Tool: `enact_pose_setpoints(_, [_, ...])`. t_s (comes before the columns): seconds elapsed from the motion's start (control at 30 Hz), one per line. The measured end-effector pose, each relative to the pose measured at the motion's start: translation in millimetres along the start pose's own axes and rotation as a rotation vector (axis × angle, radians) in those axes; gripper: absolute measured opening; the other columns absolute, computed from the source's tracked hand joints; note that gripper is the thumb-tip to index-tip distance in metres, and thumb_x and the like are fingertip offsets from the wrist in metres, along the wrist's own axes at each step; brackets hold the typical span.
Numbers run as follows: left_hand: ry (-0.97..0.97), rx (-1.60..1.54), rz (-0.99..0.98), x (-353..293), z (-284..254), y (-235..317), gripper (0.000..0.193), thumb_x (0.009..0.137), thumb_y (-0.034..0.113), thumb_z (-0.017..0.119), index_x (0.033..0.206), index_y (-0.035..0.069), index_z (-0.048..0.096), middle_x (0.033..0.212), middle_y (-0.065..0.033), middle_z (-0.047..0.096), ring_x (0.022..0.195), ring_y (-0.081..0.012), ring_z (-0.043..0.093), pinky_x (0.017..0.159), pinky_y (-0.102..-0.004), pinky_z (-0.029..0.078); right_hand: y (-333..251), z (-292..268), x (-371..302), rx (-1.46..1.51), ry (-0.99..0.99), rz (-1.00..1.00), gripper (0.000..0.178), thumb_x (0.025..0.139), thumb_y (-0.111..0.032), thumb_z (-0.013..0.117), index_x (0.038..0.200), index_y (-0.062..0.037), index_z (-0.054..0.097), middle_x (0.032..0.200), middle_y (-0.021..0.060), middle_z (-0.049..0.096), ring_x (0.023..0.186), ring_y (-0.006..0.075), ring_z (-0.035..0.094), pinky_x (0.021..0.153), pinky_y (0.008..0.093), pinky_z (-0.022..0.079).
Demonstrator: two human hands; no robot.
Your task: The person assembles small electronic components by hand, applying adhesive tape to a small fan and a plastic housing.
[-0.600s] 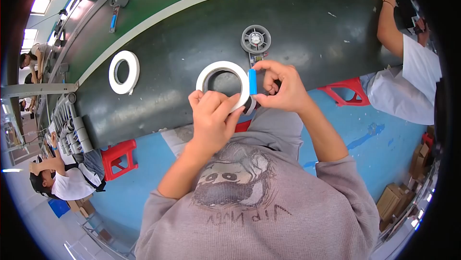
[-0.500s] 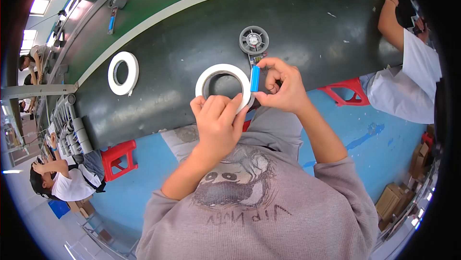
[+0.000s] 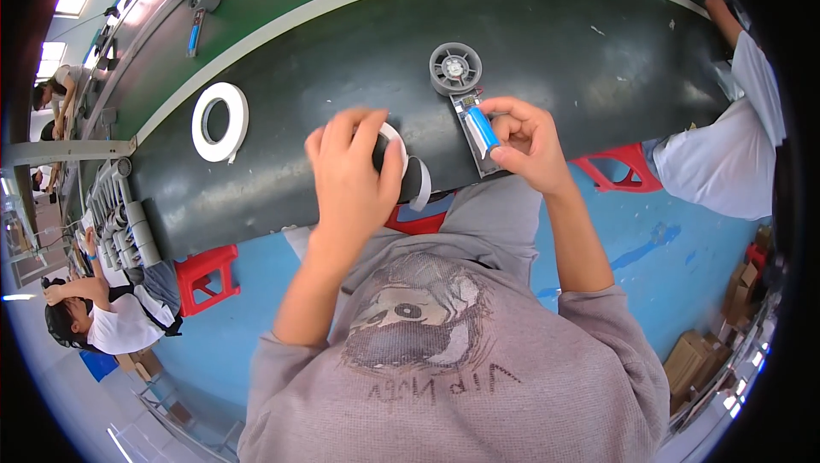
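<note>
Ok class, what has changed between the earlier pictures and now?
The left hand and its tape roll shifted left, away from the blue cylinder. The right hand, still pinching that cylinder, moved it right, over the fan handle. The fan head and the leftmost tape roll stayed about put.

- A factory workshop, by the look of it an assembly line: a long dark tabletop (image 3: 581, 104) with people seated along it, one person at the left (image 3: 128, 326), another at the right (image 3: 713, 168).
- Matching red plastic stools (image 3: 622, 158).
- Grey parts (image 3: 137, 237) lined up in a row.
- A grey fan (image 3: 455, 67) with its circuit board bare.
- Blue floor (image 3: 598, 241), cardboard boxes (image 3: 688, 359) stacked by the edge.
</note>
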State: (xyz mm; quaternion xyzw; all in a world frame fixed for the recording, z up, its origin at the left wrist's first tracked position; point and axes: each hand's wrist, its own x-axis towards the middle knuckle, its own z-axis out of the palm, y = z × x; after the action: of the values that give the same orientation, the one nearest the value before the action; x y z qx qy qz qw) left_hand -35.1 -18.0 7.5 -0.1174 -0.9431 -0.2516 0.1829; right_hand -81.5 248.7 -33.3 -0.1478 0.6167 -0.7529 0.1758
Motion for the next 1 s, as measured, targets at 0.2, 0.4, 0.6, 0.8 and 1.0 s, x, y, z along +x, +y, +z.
enact_pose_setpoints(0.2, [-0.134,-0.212,0.015,82,49,4,0.055,0.087,0.032,0.080,0.128,0.000,0.065,0.119,-0.0133,0.066,0.087,-0.0291,0.066,0.079,-0.0400,0.054,-14,10,0,-0.142,-0.056,0.064,0.054,0.074,-0.011,0.079,0.124,0.0011,0.064,0.072,-0.0031,0.056,0.068,0.0043,0.050,0.065,0.0205,0.039])
enact_pose_setpoints(0.4, [-0.242,-0.299,0.066,90,50,10,0.058,0.078,0.030,0.088,0.122,-0.001,0.068,0.104,-0.0132,0.068,0.076,-0.0251,0.065,0.073,-0.0374,0.054,-55,9,-2,-0.890,-0.154,-0.205,0.050,0.064,-0.008,0.079,0.113,-0.0057,0.069,0.069,-0.0001,0.052,0.064,0.0153,0.053,0.073,0.0291,0.043])
enact_pose_setpoints(0.6, [-0.212,-0.309,0.031,87,52,17,0.058,0.075,0.027,0.090,0.121,-0.001,0.068,0.103,-0.0126,0.068,0.075,-0.0255,0.065,0.072,-0.0376,0.054,-54,14,-4,-1.065,-0.149,-0.243,0.046,0.064,-0.011,0.080,0.108,-0.0075,0.069,0.069,0.0012,0.056,0.064,0.0217,0.057,0.074,0.0342,0.045])
enact_pose_setpoints(0.8, [-0.255,-0.296,-0.006,86,49,22,0.058,0.076,0.028,0.088,0.124,0.001,0.068,0.114,-0.0143,0.070,0.098,-0.0353,0.068,0.089,-0.0426,0.051,-49,15,0,-1.160,-0.141,-0.220,0.045,0.065,-0.012,0.081,0.108,-0.0078,0.070,0.066,0.0013,0.056,0.063,0.0217,0.058,0.075,0.0344,0.046])
enact_pose_setpoints(1.0, [-0.260,-0.306,-0.016,87,50,20,0.058,0.076,0.029,0.088,0.123,0.001,0.068,0.113,-0.0139,0.070,0.098,-0.0336,0.068,0.087,-0.0422,0.050,-45,16,0,-1.161,-0.119,-0.213,0.044,0.067,-0.012,0.082,0.109,-0.0096,0.071,0.067,0.0012,0.057,0.061,0.0230,0.057,0.079,0.0358,0.047])
